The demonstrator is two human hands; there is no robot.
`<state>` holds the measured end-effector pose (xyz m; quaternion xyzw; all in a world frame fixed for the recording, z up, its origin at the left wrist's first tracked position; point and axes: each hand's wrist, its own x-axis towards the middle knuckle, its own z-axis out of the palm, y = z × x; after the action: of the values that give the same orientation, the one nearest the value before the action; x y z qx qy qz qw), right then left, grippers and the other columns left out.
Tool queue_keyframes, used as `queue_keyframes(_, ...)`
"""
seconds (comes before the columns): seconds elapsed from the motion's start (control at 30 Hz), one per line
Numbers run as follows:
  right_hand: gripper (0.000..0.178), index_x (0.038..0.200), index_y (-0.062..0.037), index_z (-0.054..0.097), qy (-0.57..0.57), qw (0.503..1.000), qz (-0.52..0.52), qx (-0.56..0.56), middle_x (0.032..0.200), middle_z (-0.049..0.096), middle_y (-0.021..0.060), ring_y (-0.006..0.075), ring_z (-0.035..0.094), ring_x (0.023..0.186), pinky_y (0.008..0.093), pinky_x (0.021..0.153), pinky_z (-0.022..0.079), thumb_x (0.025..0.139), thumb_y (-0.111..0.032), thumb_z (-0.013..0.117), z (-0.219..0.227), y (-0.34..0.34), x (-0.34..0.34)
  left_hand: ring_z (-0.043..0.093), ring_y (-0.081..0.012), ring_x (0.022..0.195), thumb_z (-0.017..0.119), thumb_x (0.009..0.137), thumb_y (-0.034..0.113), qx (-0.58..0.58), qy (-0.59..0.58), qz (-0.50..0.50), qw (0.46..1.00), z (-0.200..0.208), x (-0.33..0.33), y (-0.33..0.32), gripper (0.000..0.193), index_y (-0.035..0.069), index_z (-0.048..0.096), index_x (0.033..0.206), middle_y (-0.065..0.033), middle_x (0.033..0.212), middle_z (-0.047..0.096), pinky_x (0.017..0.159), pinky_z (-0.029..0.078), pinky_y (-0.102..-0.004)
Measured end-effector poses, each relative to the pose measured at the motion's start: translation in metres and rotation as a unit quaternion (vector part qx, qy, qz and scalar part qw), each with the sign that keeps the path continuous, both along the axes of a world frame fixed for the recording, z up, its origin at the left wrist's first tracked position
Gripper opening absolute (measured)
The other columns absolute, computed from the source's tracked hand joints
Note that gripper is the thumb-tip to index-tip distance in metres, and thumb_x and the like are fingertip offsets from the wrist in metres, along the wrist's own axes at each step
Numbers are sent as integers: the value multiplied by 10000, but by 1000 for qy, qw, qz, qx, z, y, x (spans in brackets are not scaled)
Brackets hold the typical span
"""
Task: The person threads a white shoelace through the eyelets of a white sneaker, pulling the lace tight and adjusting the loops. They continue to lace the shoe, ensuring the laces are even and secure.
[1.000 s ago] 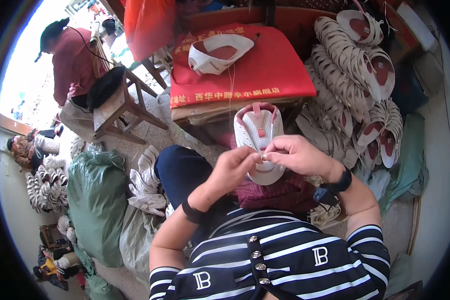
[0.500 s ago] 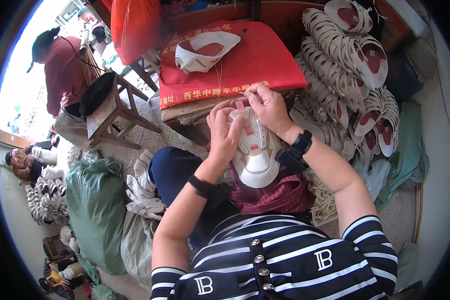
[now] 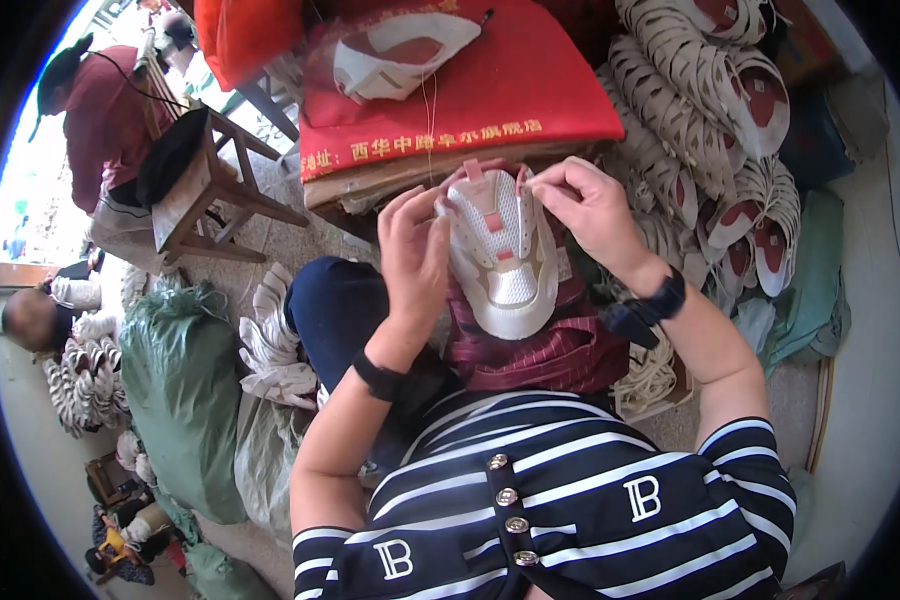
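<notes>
White shoe upper, its left collar edge pinched by your left hand, fingers curled; your right hand bends inward, thumb and finger pinched tight, can't tell on what. Toe faces you over burgundy cloth, red-covered table just beyond.

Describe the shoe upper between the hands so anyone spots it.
Start at the red-covered table at top centre. In front of it, over maroon cloth, sits a white shoe upper, toe toward the person. Unlike the upper on the table and stacked uppers at right, it's between the left hand and right hand, showing pink patches down its mesh tongue.
</notes>
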<state>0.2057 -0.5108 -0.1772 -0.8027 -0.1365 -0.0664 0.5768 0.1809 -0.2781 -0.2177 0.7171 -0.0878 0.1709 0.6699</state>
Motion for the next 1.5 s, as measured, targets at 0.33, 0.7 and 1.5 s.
queue_keyframes(0.33,45,957,36,701,75,996,43,-11,957,564,7,55,614,850,204,732,497,919,21,680,13,11,-57,549,-123,784,780,798,0,240,-30,-105,965,24,-31,-2,242,63,750,1030,-39,911,558,682,466,-243)
queue_keyframes(0.7,97,837,-46,608,-150,947,48,-280,858,531,112,307,611,726,401,638,489,797,-30,695,21,21,-54,601,-222,863,803,789,60,195,11,-117,974,19,-40,-10,331,94,727,1109,-72,978,559,704,516,-329)
queue_keyframes(1.5,62,894,-35,649,80,987,136,-18,863,560,131,320,604,806,391,706,494,839,-57,669,-2,19,-41,587,-158,762,804,785,18,178,19,-127,976,15,-42,-8,318,59,677,1074,-66,974,531,686,523,-285)
